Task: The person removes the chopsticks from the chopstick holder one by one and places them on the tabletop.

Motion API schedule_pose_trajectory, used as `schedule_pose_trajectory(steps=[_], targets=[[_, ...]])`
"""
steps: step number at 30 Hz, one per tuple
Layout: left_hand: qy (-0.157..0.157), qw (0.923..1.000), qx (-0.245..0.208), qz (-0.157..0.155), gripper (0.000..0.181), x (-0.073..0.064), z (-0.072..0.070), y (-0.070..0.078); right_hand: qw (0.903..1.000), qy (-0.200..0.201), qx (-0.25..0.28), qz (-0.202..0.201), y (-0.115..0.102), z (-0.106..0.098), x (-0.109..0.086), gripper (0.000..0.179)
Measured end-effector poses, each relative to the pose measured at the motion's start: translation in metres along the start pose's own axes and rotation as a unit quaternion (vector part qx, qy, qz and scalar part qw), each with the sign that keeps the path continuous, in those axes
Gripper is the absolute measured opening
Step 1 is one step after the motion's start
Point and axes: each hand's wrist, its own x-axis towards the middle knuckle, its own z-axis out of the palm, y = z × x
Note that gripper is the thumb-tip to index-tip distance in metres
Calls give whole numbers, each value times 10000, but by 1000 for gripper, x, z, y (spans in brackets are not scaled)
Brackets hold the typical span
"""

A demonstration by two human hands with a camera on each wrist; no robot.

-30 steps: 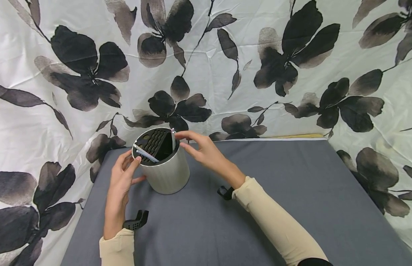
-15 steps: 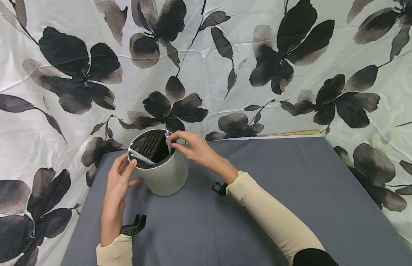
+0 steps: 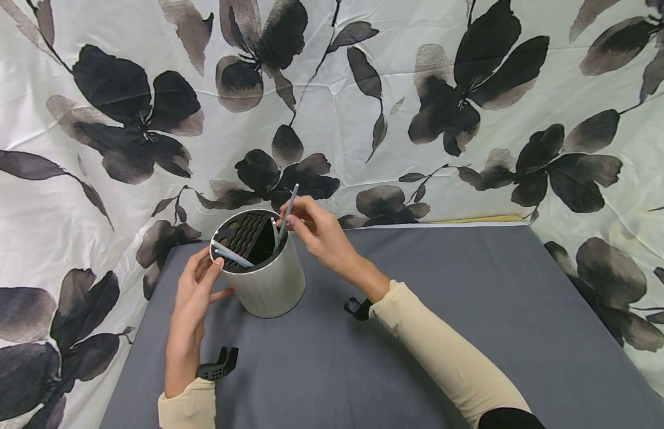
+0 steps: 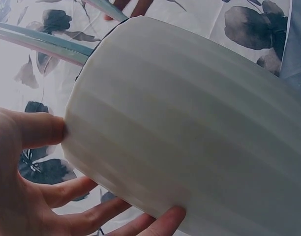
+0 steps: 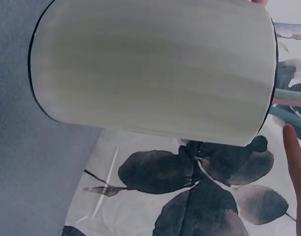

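Toward the far left of a grey tabletop (image 3: 321, 381), as seen from the head: an off-white cylindrical holder (image 3: 264, 292), standing upright, with a black slotted insert (image 3: 245, 235) inside the rim. Against the left rim, two pale sticks (image 3: 232, 253), leaning. Around that side, the left hand (image 3: 195, 286), gripping with thumb at the rim and fingers on the wall. At the right rim, the right hand (image 3: 322, 233), pinching a slim blue-grey stick (image 3: 291, 201), lower end inside the holder. Behind, white floral fabric (image 3: 364, 47). From the left wrist: the holder's faintly ribbed wall, thumb touching the rim, other fingers spread along the side; blue, green and pink sticks (image 4: 45, 38) jutting out. From the right wrist: the holder's wall, stick ends beyond the rim, and one finger near them; the rest of the right hand too cropped to tell the pinch.
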Motion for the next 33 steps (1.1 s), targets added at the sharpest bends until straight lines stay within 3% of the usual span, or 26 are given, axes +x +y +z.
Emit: schedule_pose_trajectory(steps=[10,18,23,28,33], targets=[[-48,9999,-133,47,66,0,1,-1,9892,912,653,-948,-19,-1,-1,21],[39,10000,-74,54,67,0,0,-2,9735,1587,975,-1328,-38,-18,4,24],[40,9999,-117,83,65,1,2,0,9771,1624,881,-1058,-38,-32,-3,25],[45,9999,-119,49,66,-1,0,-3,9830,1735,466,-379,-21,-42,-25,26],[-18,10000,-25,59,68,0,-1,-2,9781,1998,398,431,-2,-52,-50,27]])
